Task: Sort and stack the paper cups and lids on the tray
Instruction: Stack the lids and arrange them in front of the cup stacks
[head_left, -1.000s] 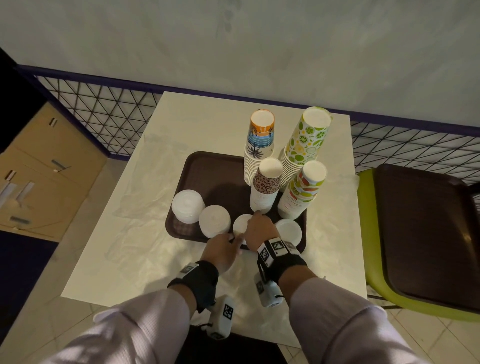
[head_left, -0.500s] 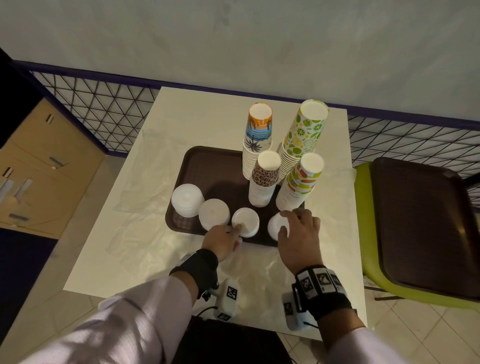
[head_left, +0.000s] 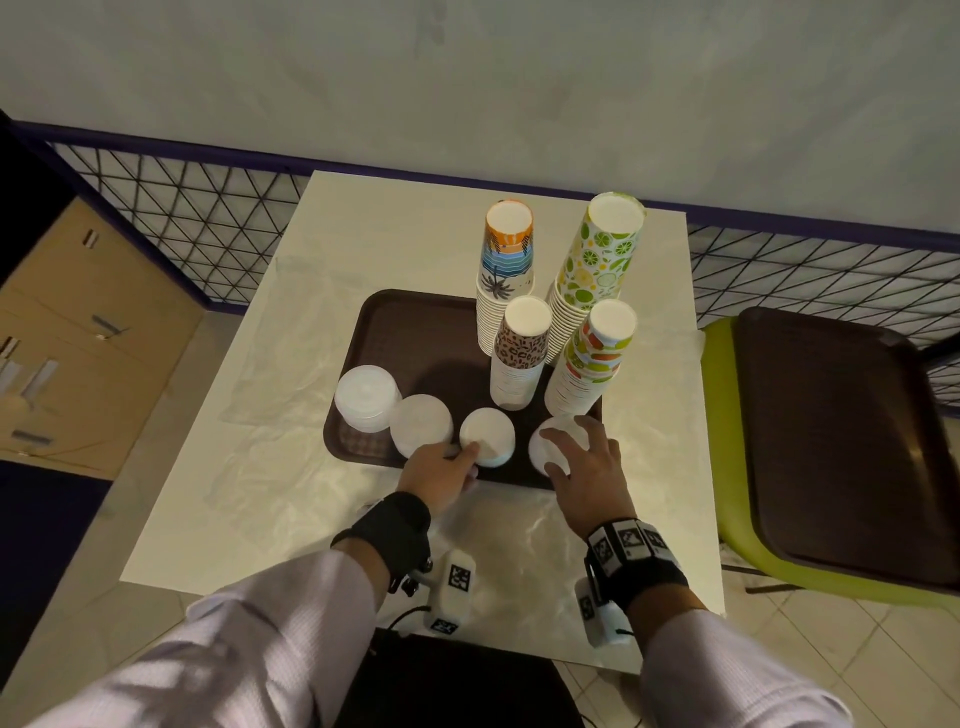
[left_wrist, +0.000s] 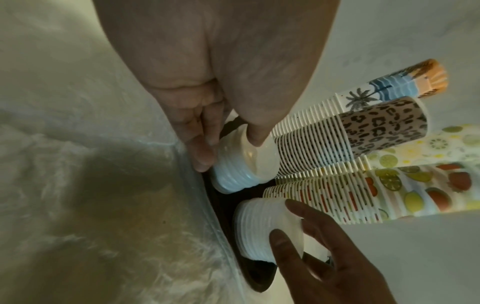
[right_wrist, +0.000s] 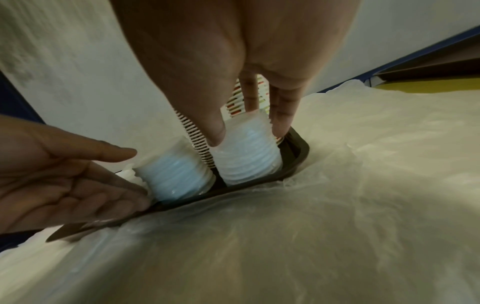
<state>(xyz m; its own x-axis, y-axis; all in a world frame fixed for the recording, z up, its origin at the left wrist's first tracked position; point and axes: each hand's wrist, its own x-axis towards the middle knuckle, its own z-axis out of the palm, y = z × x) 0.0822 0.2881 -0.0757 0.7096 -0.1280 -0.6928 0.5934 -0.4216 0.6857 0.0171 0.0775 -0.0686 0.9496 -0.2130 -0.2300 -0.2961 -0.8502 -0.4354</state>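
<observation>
A brown tray (head_left: 405, 332) on the white table holds four upside-down cup stacks: beach print (head_left: 506, 270), lime print (head_left: 597, 260), leopard print (head_left: 522, 353) and fruit print (head_left: 592, 358). Along its near edge stand four white lid stacks. My left hand (head_left: 470, 452) pinches the third lid stack (head_left: 488, 431), thumb on top and fingers against its near side (left_wrist: 241, 162). My right hand (head_left: 566, 447) grips the rightmost lid stack (head_left: 553, 439), thumb on one side and fingers round the other (right_wrist: 246, 158). The two left lid stacks (head_left: 366, 397) (head_left: 421, 423) stand untouched.
Crinkled clear film covers the table (head_left: 291, 467). A second brown tray (head_left: 841, 441) lies on a green chair at the right. A mesh railing (head_left: 208, 228) runs behind the table, and cardboard boxes (head_left: 78, 338) sit on the floor at the left.
My right hand has left the middle of the tray's near edge and moved right onto the rightmost lid stack. My left hand has stayed at the third lid stack.
</observation>
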